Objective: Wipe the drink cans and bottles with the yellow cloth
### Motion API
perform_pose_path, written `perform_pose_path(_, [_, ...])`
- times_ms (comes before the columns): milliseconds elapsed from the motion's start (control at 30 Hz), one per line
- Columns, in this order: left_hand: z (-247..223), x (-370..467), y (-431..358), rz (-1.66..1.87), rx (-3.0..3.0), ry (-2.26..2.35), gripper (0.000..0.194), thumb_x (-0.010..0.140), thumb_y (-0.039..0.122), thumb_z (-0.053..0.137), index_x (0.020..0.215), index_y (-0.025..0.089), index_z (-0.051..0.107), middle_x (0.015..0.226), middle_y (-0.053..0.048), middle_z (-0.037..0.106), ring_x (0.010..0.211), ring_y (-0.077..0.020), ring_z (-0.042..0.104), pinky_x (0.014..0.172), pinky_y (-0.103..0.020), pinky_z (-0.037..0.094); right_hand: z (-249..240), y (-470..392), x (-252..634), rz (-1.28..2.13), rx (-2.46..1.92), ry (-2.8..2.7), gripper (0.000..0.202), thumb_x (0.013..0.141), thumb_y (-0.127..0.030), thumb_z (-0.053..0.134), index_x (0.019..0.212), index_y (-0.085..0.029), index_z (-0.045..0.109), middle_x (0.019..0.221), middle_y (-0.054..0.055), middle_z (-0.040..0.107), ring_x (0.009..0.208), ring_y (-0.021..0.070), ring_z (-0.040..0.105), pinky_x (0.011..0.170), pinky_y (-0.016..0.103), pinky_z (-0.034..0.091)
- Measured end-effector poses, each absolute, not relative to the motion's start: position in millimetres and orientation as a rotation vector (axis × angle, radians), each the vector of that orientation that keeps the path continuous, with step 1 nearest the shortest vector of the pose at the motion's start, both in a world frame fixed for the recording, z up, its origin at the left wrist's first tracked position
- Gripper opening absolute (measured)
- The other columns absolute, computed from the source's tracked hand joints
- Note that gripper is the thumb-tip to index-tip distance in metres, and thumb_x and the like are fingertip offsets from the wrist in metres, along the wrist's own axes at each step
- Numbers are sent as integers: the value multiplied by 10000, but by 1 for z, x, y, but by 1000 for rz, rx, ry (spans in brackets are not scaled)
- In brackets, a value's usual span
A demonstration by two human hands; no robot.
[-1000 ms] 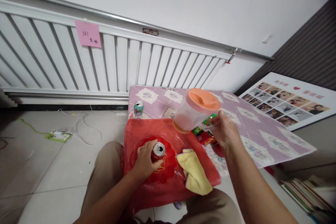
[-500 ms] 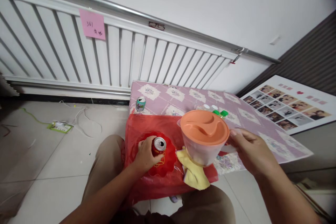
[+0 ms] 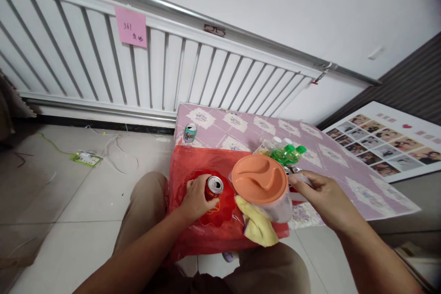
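Note:
My left hand is wrapped round a red drink can, which stands upright with its top opened. Under the can lies a red scalloped tray. My right hand grips the handle of a translucent plastic pitcher with an orange lid. The pitcher leans left, its lid turned toward me and the can, apart from the can. A yellow cloth is partly hidden below the pitcher. Whether any liquid is inside the pitcher, I cannot tell.
A teal can stands at the table's back left. Several green-capped bottles are behind the pitcher. Red plastic sheeting covers the near part of the flowered tablecloth. A white radiator runs behind; a power strip lies on the floor.
The pitcher has moved slightly left and tipped further over to the left, showing more of its lid. My left hand stays on the red can. The whole view has shifted a little.

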State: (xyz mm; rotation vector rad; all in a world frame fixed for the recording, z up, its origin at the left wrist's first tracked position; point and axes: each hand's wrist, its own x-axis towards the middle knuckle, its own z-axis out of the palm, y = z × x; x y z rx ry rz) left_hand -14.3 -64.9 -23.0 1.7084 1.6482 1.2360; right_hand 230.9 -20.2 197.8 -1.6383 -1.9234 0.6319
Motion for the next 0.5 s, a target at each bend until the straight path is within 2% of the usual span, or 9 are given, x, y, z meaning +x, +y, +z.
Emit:
perform_pose_path(133, [-22, -15, -65, 1231, 1704, 1642, 664, 689, 236, 760, 1273, 248, 445, 1289, -88, 628, 1223, -289, 570, 1062, -496, 350, 196, -17, 228, 646, -1678, -1996, 395, 705, -595, 637, 718, -206, 703, 701, 38, 695, 682, 224, 620, 623, 324, 492])
perform_pose_path(233, [-19, -16, -65, 1228, 1698, 1638, 680, 682, 238, 772, 1279, 243, 449, 1294, -93, 626, 1223, -298, 572, 1064, -506, 349, 199, -17, 222, 623, -1675, -2038, 377, 710, -584, 640, 685, -210, 685, 669, 27, 669, 666, 212, 598, 613, 314, 477])
perform_pose_path(500, [-13, -18, -66, 1203, 1681, 1631, 664, 670, 246, 785, 1253, 254, 467, 1292, -80, 631, 1201, -301, 583, 1048, -503, 356, 201, -16, 205, 583, -1671, -2124, 372, 703, -568, 646, 656, -199, 644, 576, 5, 584, 538, 155, 484, 484, 266, 387])
